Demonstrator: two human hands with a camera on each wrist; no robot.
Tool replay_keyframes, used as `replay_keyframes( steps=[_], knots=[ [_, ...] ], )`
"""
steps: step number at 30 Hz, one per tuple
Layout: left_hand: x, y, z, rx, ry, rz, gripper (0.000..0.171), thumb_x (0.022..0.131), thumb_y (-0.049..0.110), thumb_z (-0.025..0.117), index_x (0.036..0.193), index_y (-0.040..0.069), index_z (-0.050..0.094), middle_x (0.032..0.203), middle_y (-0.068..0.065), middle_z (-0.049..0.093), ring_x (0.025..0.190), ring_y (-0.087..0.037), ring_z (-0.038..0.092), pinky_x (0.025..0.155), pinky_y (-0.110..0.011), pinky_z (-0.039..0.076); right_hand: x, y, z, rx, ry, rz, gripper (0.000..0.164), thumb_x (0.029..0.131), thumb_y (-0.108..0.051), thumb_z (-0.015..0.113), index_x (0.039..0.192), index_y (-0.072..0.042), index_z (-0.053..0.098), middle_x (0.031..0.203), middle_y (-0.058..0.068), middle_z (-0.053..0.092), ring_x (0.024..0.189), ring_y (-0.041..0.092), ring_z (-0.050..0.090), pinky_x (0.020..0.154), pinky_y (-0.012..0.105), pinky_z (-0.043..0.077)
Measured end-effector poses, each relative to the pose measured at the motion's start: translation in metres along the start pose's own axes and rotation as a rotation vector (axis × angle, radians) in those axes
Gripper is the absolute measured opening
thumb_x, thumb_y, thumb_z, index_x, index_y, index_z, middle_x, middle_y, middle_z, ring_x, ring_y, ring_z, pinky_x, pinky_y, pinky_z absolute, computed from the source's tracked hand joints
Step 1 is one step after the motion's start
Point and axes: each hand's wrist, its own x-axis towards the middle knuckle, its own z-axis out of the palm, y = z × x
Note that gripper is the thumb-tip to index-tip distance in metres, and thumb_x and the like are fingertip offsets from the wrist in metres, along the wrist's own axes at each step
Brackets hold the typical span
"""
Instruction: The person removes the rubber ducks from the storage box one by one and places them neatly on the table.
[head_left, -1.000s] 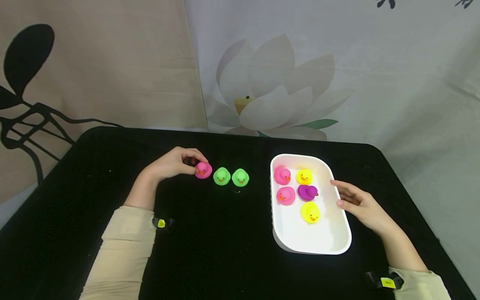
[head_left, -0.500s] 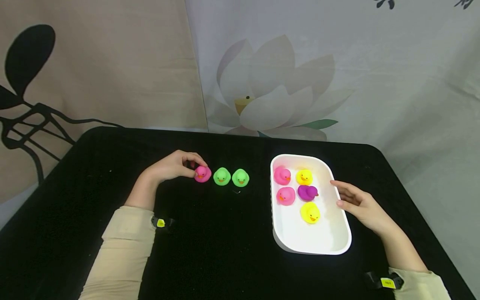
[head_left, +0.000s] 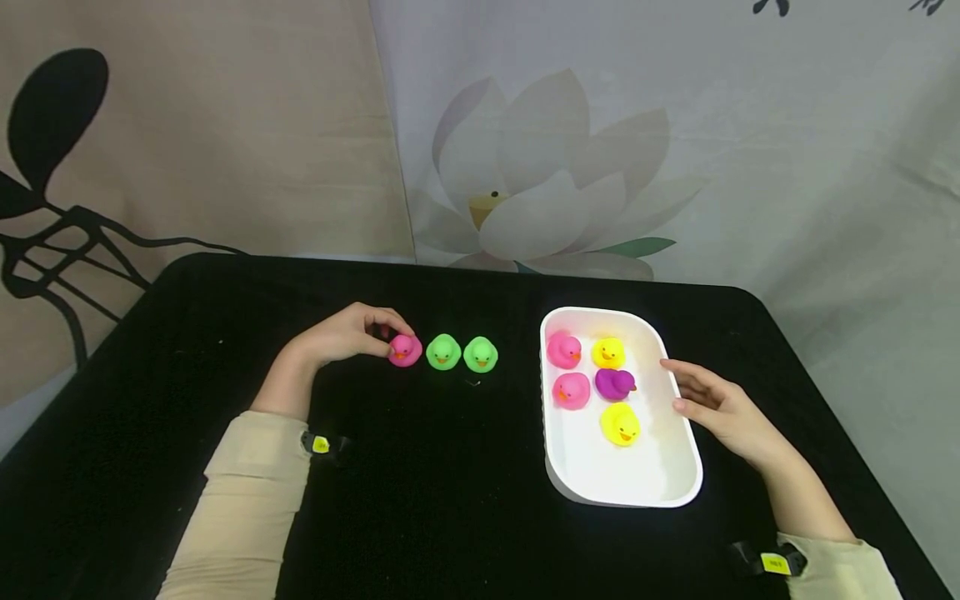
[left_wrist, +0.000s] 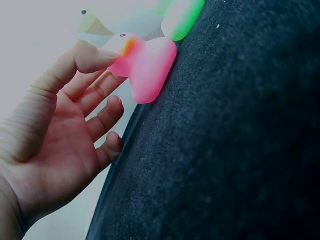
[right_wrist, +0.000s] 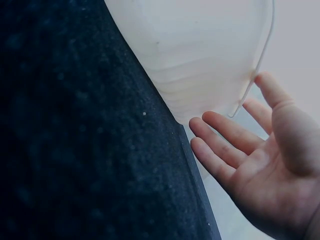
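Note:
Thumb and index finger of my left hand (head_left: 347, 333) pinch a pink rubber duck (head_left: 406, 351), which sits on the black cloth; the left wrist view shows that duck (left_wrist: 149, 70) from the side. Just right of it stand two green rubber ducks (head_left: 443, 352), forming a row with it. My right hand (head_left: 716, 408) touches the right rim of a white tray (head_left: 637, 483) with thumb and index fingertip. In the right wrist view the hand's other fingers (right_wrist: 225, 137) extend, loosely bent, beside the tray's outer wall.
Inside the tray lie two pink ducks (head_left: 572, 391), two yellow ducks (head_left: 620, 424) and a purple duck (head_left: 615, 384). Black cloth (head_left: 420, 492) covers the table. Behind its far edge hangs a pale curtain (head_left: 787, 183) with a printed flower.
The left hand has brought the pink duck slightly down and toward me, beside the green ones. The right hand and tray stay where they were.

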Motion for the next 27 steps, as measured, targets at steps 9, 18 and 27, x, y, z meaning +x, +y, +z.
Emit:
replay_keyframes(
  steps=[9, 18, 27],
  knots=[
    [0.001, -0.002, 0.000, -0.005, -0.014, 0.004, 0.029, 0.085, 0.006, 0.066, 0.114, 0.010, 0.066, 0.120, -0.009, 0.056, 0.115, -0.031, 0.043, 0.092, -0.050, 0.038, 0.000, 0.002, 0.001, 0.008, -0.002, 0.008, 0.051, 0.092, -0.006, 0.062, 0.139, 0.001, 0.044, 0.134, 0.027, 0.047, 0.103, 0.003, 0.058, 0.078, 0.025, 0.051],
    [0.001, -0.001, 0.000, -0.015, -0.019, 0.024, 0.032, 0.085, 0.006, 0.066, 0.117, 0.007, 0.065, 0.124, -0.010, 0.055, 0.117, -0.032, 0.043, 0.093, -0.051, 0.037, 0.000, 0.004, -0.001, 0.018, -0.010, 0.004, 0.051, 0.093, -0.005, 0.061, 0.140, 0.001, 0.043, 0.136, 0.025, 0.046, 0.105, 0.003, 0.058, 0.079, 0.024, 0.050],
    [0.003, 0.013, 0.001, 0.035, 0.004, 0.080, 0.037, 0.087, 0.013, 0.068, 0.122, 0.003, 0.061, 0.121, -0.009, 0.058, 0.112, -0.031, 0.045, 0.088, -0.047, 0.040, 0.000, 0.003, -0.001, 0.010, -0.007, 0.014, 0.051, 0.093, -0.006, 0.061, 0.140, 0.001, 0.043, 0.136, 0.025, 0.046, 0.105, 0.003, 0.058, 0.080, 0.023, 0.050]
  ],
)
